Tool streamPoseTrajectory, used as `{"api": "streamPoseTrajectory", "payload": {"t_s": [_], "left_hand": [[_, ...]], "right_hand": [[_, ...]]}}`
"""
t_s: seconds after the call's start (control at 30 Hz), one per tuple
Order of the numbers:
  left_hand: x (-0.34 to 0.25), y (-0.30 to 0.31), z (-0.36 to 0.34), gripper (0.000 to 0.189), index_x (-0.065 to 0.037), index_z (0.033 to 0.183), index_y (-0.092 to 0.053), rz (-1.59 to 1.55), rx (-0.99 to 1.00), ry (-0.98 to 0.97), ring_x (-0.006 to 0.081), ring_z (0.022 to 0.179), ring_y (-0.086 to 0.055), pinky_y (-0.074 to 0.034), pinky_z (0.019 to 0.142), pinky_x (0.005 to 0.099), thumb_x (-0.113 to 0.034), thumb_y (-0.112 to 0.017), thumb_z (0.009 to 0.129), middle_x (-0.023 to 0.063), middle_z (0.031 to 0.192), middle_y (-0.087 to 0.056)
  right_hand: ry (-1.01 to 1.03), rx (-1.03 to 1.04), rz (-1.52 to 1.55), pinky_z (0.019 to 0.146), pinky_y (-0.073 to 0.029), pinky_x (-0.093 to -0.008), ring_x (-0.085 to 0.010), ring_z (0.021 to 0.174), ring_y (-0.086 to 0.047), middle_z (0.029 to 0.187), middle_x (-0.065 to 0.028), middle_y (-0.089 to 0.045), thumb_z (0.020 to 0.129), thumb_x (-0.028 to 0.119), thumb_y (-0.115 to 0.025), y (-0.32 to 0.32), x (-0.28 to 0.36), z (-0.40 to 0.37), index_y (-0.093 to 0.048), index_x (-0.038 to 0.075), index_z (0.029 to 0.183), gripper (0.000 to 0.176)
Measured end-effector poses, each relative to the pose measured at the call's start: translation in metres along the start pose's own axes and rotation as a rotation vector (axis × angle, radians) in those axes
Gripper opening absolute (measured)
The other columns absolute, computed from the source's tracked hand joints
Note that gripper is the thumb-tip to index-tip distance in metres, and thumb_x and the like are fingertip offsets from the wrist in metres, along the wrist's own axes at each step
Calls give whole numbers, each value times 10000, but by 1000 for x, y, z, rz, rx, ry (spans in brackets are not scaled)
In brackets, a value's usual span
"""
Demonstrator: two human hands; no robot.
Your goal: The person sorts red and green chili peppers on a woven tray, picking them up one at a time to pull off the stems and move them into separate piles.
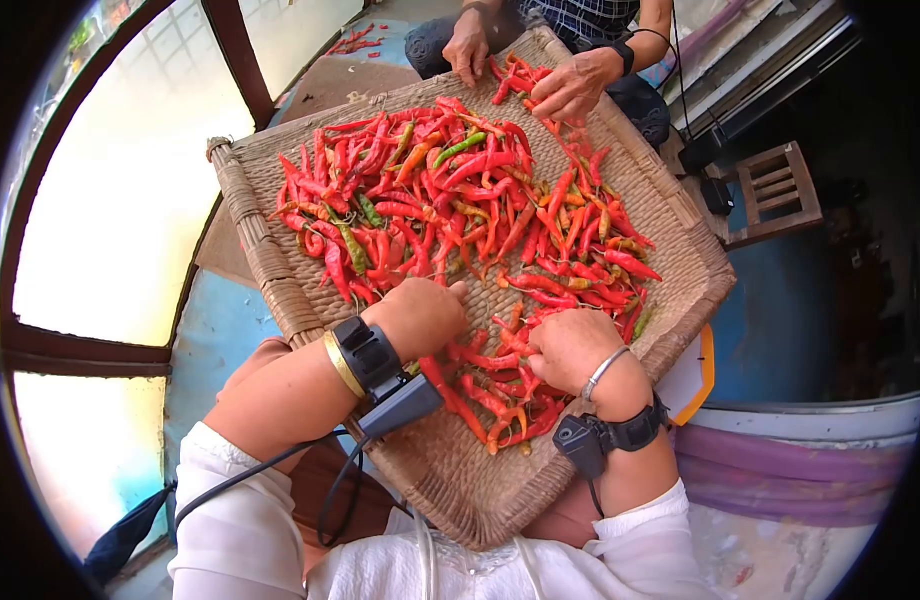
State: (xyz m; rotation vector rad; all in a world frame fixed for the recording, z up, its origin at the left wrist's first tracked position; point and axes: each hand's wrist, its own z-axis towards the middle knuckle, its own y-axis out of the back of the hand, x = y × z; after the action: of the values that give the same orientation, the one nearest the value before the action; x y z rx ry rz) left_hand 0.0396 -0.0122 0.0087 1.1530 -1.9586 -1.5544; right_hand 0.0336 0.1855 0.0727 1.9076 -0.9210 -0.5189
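Observation:
A heap of chili peppers [410, 190], mostly red with a few green and orange ones, lies in a woven basket tray [460, 500]. My left hand [420, 318], with a gold bangle and black strap at the wrist, is curled over the near edge of the heap. Its fingertips are hidden, so what they hold cannot be made out. My right hand [580, 350], wearing a silver bangle and black strap, is closed at a red chili pepper [516, 343]. Below and between my hands is a smaller pile of chili peppers [500, 390].
Across the tray, another person's two hands [570, 88] are at the far edge and over peppers. A wooden chair [777, 195] stands to the right, and windows [110, 200] line the left. Black cables [270, 462] hang by my left forearm.

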Motion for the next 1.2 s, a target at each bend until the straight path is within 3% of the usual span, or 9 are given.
{"api": "streamPoseTrajectory", "payload": {"t_s": [0.03,0.1,0.17,0.23,0.37,0.6,0.9,1.07,1.2], "left_hand": [[0,0,-1,171,-175,874,-659,17,-27,-30,250,655,-605,-489,559,374,-128,-541,759,82,951,-525],[-1,-3,-2,161,-169,867,-655,29,-48,-59,243,642,-605,-488,545,372,-130,-534,768,90,956,-522],[-2,-6,-2,122,-107,833,-636,65,-109,-36,240,618,-612,-483,509,368,-133,-530,779,97,851,-563],[-2,-2,-4,114,-81,814,-625,62,-88,-14,244,611,-615,-485,504,365,-135,-530,782,91,773,-574],[0,-3,-14,135,-19,785,-605,48,-135,-2,257,612,-631,-493,504,359,-134,-535,778,80,607,-588],[3,10,-25,99,-26,747,-624,29,27,39,270,668,-641,-508,548,365,-104,-572,715,107,696,-620],[11,10,-26,81,-68,707,-635,-34,67,39,277,707,-632,-504,581,376,-133,-587,721,102,736,-617],[16,6,-26,88,-73,700,-635,-38,27,22,286,700,-625,-499,580,376,-145,-589,721,101,728,-609],[16,7,-28,94,-74,692,-631,-23,4,28,287,689,-622,-497,576,380,-151,-587,722,102,706,-601]], "right_hand": [[3,3,1,653,-504,-416,-303,724,-632,770,-141,-637,737,227,-590,-4,0,3,-650,58,757,180],[-140,-354,-51,637,-510,-385,-279,718,-632,774,-121,-624,768,181,-562,-11,4,9,-623,64,779,133],[-91,-432,-68,633,-513,-362,-263,723,-629,779,-101,-607,779,136,-540,-16,14,14,-607,74,805,96],[146,-365,57,657,-493,-393,-262,783,-608,807,-97,-589,717,211,-653,-21,27,17,-584,77,778,162],[283,-36,72,649,-499,-406,-284,788,-621,825,-110,-618,744,188,-610,-38,49,28,-614,80,828,137],[300,45,119,677,-492,-428,-312,777,-624,816,-134,-637,751,224,-584,-43,46,39,-618,99,935,225],[413,210,160,681,-480,-432,-315,776,-621,802,-134,-642,752,355,-613,-35,51,34,-633,99,848,274],[336,211,116,659,-482,-409,-301,734,-626,733,-100,-641,695,268,-634,-50,56,38,-630,93,760,187],[465,328,284,622,-471,-403,-287,706,-626,725,-95,-641,666,191,-605,-30,38,21,-644,88,771,152]]}}
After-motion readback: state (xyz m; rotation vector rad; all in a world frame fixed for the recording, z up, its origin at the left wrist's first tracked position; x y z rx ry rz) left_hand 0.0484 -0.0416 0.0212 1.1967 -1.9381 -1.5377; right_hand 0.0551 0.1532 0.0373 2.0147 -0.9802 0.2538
